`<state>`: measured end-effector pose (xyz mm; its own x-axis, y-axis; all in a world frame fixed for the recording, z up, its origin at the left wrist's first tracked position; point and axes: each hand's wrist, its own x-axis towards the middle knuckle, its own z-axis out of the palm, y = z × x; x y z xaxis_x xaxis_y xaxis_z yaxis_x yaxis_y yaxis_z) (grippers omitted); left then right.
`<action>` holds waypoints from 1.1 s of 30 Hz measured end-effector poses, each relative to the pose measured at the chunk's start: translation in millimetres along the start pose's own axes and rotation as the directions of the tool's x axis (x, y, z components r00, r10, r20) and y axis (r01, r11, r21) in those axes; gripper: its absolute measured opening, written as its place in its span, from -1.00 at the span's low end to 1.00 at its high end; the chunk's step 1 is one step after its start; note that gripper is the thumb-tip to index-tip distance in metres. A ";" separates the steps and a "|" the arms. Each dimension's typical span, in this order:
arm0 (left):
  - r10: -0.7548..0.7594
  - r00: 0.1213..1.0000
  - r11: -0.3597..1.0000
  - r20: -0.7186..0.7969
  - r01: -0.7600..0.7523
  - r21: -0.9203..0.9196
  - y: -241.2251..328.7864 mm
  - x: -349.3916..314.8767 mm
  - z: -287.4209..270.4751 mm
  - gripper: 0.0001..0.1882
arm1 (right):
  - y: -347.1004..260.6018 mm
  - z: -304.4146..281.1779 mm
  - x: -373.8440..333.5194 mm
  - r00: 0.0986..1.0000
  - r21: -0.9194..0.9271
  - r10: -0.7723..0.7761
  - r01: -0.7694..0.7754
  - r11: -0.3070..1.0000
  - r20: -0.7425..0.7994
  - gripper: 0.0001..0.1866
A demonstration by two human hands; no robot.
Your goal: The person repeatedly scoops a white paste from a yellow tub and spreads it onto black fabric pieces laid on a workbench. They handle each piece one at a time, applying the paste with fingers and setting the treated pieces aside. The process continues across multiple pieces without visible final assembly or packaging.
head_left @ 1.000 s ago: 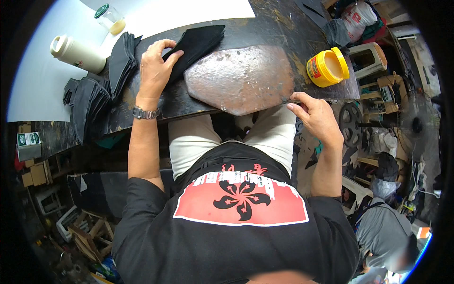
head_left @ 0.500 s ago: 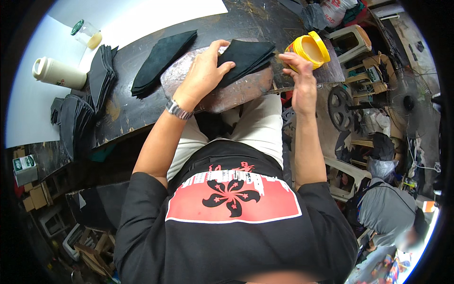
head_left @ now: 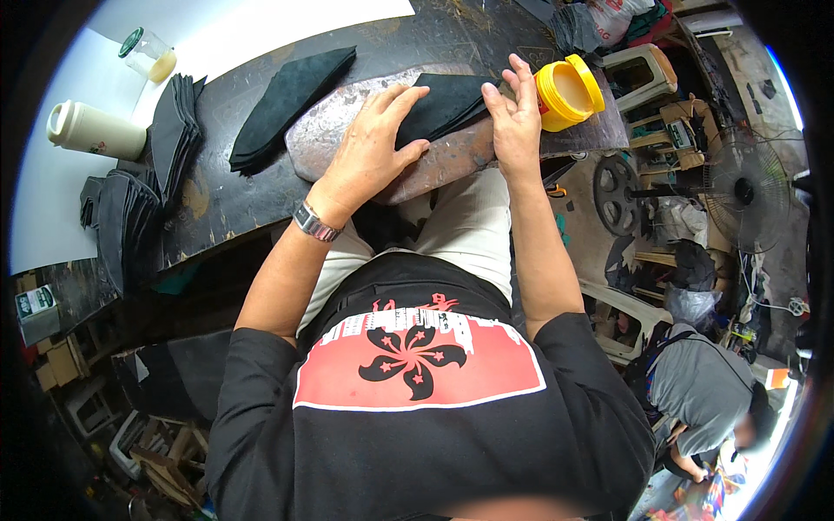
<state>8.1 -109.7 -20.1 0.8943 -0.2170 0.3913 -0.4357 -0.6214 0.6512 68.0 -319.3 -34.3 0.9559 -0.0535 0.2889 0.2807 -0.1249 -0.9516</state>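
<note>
Dark, scuffed tabletop (head_left: 213,204) is overlaid by a brown slab (head_left: 323,117), on which a stack of black pieces (head_left: 445,106) is laid between the hands, its long axis running left to right. Its left end is bordered by the left hand (head_left: 369,143); its right end is flanked by the right hand (head_left: 519,126), though contact there can hardly be judged. On both, thumb and fingers are spread apart. Rightward, a yellow tub (head_left: 565,97) and a fan (head_left: 744,191) are seen.

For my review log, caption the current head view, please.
Left hand and right hand flank stacked black pieces on a brown slab, near an open yellow tub.
</note>
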 end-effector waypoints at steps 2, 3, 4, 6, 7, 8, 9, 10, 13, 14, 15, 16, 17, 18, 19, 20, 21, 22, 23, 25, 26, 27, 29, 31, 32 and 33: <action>0.005 1.000 1.000 -0.013 -0.005 -0.010 -0.5 -1.4 1.2 -0.34 | -5.9 3.2 1.6 1.000 -0.094 -0.024 0.024 0.995 0.003 -0.29; 0.015 1.000 1.000 -0.020 -0.015 0.002 -1.0 -1.9 1.6 -0.35 | -9.0 3.5 1.5 1.000 -0.125 -0.023 0.024 0.992 0.002 -0.29; 0.029 0.999 1.000 -0.027 -0.028 0.013 -1.6 -2.4 1.9 -0.36 | -11.9 3.2 -0.4 1.000 -0.155 -0.023 0.023 0.988 0.003 -0.28; 0.038 0.998 0.999 -0.042 -0.037 0.021 -2.7 -3.7 2.8 -0.37 | -15.5 2.5 -4.0 0.999 -0.099 0.053 -0.052 0.994 0.007 -0.25; 0.037 0.998 0.999 -0.048 -0.036 0.017 -3.0 -4.0 3.6 -0.37 | -15.8 3.3 -4.3 0.998 -0.112 0.057 -0.056 0.992 0.005 -0.22; 0.038 0.998 0.999 -0.052 -0.037 0.010 -3.2 -4.1 4.8 -0.37 | -15.5 3.6 -3.5 0.999 -0.129 0.044 -0.042 0.991 0.011 -0.20; 0.038 0.998 0.999 -0.058 -0.037 0.016 -3.4 -4.1 5.7 -0.37 | -14.4 4.6 -2.0 0.999 -0.147 0.032 -0.029 0.989 0.014 -0.17; 0.040 0.997 0.999 -0.063 -0.039 0.021 -3.7 -4.2 6.1 -0.37 | -12.2 7.0 1.7 0.999 -0.107 0.031 -0.029 0.994 0.014 -0.13; 0.036 0.997 0.999 -0.069 -0.035 0.016 -3.4 -4.2 6.7 -0.37 | -4.9 16.9 18.1 0.998 0.091 0.046 -0.049 0.995 0.038 -0.03; 0.028 0.997 1.000 -0.069 -0.027 0.013 -3.2 -4.6 6.2 -0.37 | -2.8 19.9 22.5 0.996 0.207 0.067 -0.078 0.975 0.060 0.00; 0.028 0.997 1.000 -0.068 -0.027 0.007 -2.9 -4.8 5.5 -0.37 | -1.2 22.5 26.7 0.993 0.316 0.083 -0.107 0.943 0.088 0.03; 0.024 0.997 1.000 -0.067 -0.024 0.003 -2.7 -4.7 5.0 -0.37 | -0.3 23.9 30.8 0.984 0.436 0.122 -0.167 0.884 0.128 0.04; 0.009 0.998 1.000 -0.057 -0.009 -0.004 -2.3 -4.6 4.3 -0.37 | 0.4 24.5 32.8 0.965 0.511 0.172 -0.251 0.822 0.198 0.04; 0.020 0.997 1.000 -0.069 -0.021 -0.007 -1.9 -4.8 3.5 -0.38 | 0.9 24.5 35.1 0.936 0.569 0.219 -0.342 0.748 0.274 0.04; 0.020 0.997 1.000 -0.074 -0.021 -0.012 -1.4 -5.0 3.0 -0.38 | 1.0 23.3 36.0 0.902 0.623 0.246 -0.423 0.658 0.353 0.04; 0.013 0.997 1.000 -0.075 -0.015 -0.021 -0.7 -5.2 2.8 -0.38 | 1.3 22.9 37.0 0.864 0.641 0.275 -0.498 0.584 0.421 0.04; 0.016 0.996 0.999 -0.084 -0.018 -0.026 0.0 -5.3 2.8 -0.39 | 1.1 20.9 38.0 0.850 0.633 0.289 -0.523 0.571 0.441 0.04; 0.011 0.996 0.999 -0.091 -0.014 -0.034 0.6 -5.3 3.0 -0.39 | 0.8 18.5 38.8 0.839 0.634 0.289 -0.540 0.554 0.461 0.03; 0.007 0.995 0.999 -0.098 -0.011 -0.039 1.0 -5.1 3.1 -0.40 | 0.3 16.2 40.0 0.827 0.634 0.289 -0.556 0.537 0.482 0.03; 0.007 0.996 0.999 -0.090 -0.010 -0.035 1.0 -5.3 3.0 -0.42 | -2.7 7.3 43.6 0.837 0.577 0.282 -0.532 0.620 0.468 0.03; 0.007 0.996 1.000 -0.086 -0.009 -0.029 0.6 -5.5 2.8 -0.43 | -5.3 1.8 46.8 0.842 0.538 0.279 -0.515 0.667 0.461 0.02; 0.017 0.997 1.000 -0.078 -0.019 -0.017 -0.1 -5.5 2.7 -0.45 | -8.4 -4.0 50.0 0.850 0.481 0.291 -0.496 0.723 0.439 0.02; 0.035 0.998 0.999 -0.058 -0.035 0.013 -2.2 -5.0 2.3 -0.48 | -13.6 -12.6 53.6 0.857 0.254 0.292 -0.422 0.870 0.424 0.01; 0.058 0.997 0.998 -0.057 -0.056 0.039 -3.6 -5.3 2.7 -0.52 | -18.9 -21.6 56.1 0.864 -0.113 0.324 -0.305 0.946 0.386 0.00; 0.068 0.996 0.996 -0.055 -0.065 0.053 -4.2 -5.4 2.9 -0.53 | -19.2 -21.7 56.7 0.883 -0.219 0.332 -0.270 0.938 0.333 -0.04; 0.072 0.996 0.996 -0.057 -0.069 0.060 -4.6 -5.8 3.0 -0.54 | -19.0 -21.4 57.0 0.893 -0.231 0.274 -0.199 0.952 0.357 -0.07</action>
<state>5.3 -107.9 -27.2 0.8533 -0.2184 0.4735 -0.4894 -0.6490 0.5825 115.3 -341.2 2.5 0.9616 0.2716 -0.0395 0.0567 -0.3372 -0.9397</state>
